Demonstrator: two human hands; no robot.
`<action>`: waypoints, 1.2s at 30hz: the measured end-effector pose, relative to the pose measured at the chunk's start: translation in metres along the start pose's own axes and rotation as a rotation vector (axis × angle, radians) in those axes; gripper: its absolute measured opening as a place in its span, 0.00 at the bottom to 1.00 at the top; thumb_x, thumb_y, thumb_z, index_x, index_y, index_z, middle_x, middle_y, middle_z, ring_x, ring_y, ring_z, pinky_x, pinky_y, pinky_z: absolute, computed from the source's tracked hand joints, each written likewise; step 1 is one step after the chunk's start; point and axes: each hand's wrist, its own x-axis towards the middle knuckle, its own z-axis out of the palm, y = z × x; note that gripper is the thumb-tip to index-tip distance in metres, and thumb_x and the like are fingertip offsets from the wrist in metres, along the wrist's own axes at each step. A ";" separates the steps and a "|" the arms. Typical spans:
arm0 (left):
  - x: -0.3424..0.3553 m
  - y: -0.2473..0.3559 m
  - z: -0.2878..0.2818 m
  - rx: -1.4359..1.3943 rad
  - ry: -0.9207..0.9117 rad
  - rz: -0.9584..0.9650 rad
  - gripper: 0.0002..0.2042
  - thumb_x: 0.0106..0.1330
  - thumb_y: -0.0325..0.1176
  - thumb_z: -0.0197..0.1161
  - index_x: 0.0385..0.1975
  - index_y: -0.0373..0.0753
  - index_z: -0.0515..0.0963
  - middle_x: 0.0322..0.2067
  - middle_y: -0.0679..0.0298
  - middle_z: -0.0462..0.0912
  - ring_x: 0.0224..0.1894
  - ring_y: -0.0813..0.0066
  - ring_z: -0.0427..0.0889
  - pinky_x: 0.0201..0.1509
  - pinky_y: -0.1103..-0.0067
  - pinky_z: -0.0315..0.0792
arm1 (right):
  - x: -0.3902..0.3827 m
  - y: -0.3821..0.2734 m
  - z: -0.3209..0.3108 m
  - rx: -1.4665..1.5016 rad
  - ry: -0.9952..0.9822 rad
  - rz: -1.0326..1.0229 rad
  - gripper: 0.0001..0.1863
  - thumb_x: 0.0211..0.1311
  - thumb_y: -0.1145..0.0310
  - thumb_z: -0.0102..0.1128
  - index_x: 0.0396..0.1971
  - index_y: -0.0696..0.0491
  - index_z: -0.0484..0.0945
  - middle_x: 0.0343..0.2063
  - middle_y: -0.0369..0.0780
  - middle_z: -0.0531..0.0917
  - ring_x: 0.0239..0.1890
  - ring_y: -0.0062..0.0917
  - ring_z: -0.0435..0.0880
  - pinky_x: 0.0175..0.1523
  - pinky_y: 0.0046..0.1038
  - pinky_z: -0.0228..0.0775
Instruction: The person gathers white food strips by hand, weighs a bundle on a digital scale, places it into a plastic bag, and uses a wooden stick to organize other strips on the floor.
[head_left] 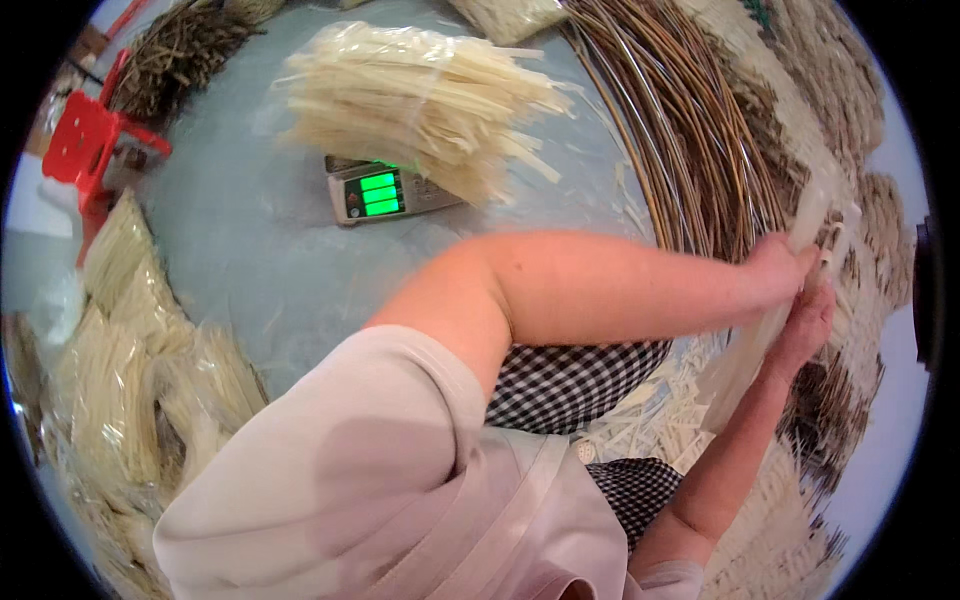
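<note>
Both hands are together at the far right. My left hand (778, 272) is closed around a length of pale, translucent plastic film (815, 208). Just below it, my right hand (810, 318) is closed on the same film, its fingertips partly hidden. The film runs above the hands and hangs down past my right forearm. On the floor at upper centre, a digital scale (380, 195) with a green lit display carries a large bundle of cream-coloured flat strips (420, 95), tied around the middle.
A long bundle of brown rods (680, 120) curves along the upper right. Stacked pale strip bundles (860, 290) line the right side. Plastic-wrapped bundles (120, 400) lie at left, below a red plastic stool (85, 140). Dark twigs (185, 55) lie beyond it. Loose strips (650, 420) litter the floor beside my checkered-clothed legs.
</note>
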 end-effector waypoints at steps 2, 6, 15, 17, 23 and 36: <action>-0.025 -0.005 0.006 0.023 0.025 0.133 0.21 0.65 0.42 0.59 0.50 0.30 0.74 0.40 0.51 0.80 0.44 0.59 0.80 0.51 0.68 0.73 | -0.004 -0.014 0.003 -0.095 0.029 0.111 0.21 0.73 0.57 0.43 0.52 0.60 0.72 0.43 0.40 0.78 0.43 0.26 0.77 0.48 0.29 0.70; -0.045 -0.008 -0.011 0.234 0.156 0.323 0.18 0.64 0.39 0.62 0.47 0.32 0.74 0.40 0.55 0.80 0.43 0.63 0.79 0.50 0.70 0.73 | -0.026 -0.013 0.020 -0.162 -0.123 -0.050 0.25 0.74 0.54 0.39 0.54 0.60 0.71 0.43 0.42 0.78 0.43 0.28 0.77 0.48 0.30 0.70; -0.032 0.053 -0.077 -0.037 0.215 0.093 0.15 0.61 0.40 0.68 0.39 0.35 0.80 0.32 0.65 0.81 0.31 0.77 0.77 0.36 0.77 0.72 | -0.034 -0.023 0.062 -0.161 -0.223 -0.032 0.13 0.72 0.61 0.48 0.37 0.56 0.74 0.25 0.32 0.74 0.28 0.18 0.71 0.35 0.25 0.66; -0.026 0.055 -0.090 -0.049 0.243 0.163 0.13 0.63 0.40 0.67 0.38 0.37 0.79 0.31 0.66 0.81 0.31 0.79 0.76 0.37 0.79 0.72 | -0.042 0.011 0.056 -0.289 -0.175 0.052 0.14 0.71 0.60 0.50 0.37 0.57 0.74 0.25 0.32 0.74 0.27 0.19 0.72 0.34 0.25 0.66; -0.019 0.067 -0.116 -0.109 0.214 0.198 0.10 0.64 0.37 0.66 0.38 0.39 0.78 0.26 0.69 0.78 0.28 0.81 0.74 0.32 0.82 0.70 | -0.079 0.103 0.020 -0.542 -0.100 0.356 0.14 0.70 0.61 0.51 0.39 0.58 0.75 0.22 0.32 0.73 0.24 0.19 0.72 0.31 0.25 0.66; -0.047 0.080 -0.088 -0.064 -0.060 0.131 0.23 0.64 0.43 0.65 0.53 0.35 0.72 0.46 0.61 0.79 0.46 0.73 0.79 0.48 0.75 0.75 | -0.052 -0.073 0.126 0.282 -0.243 -0.032 0.09 0.70 0.64 0.52 0.41 0.54 0.74 0.30 0.31 0.79 0.30 0.11 0.74 0.34 0.20 0.69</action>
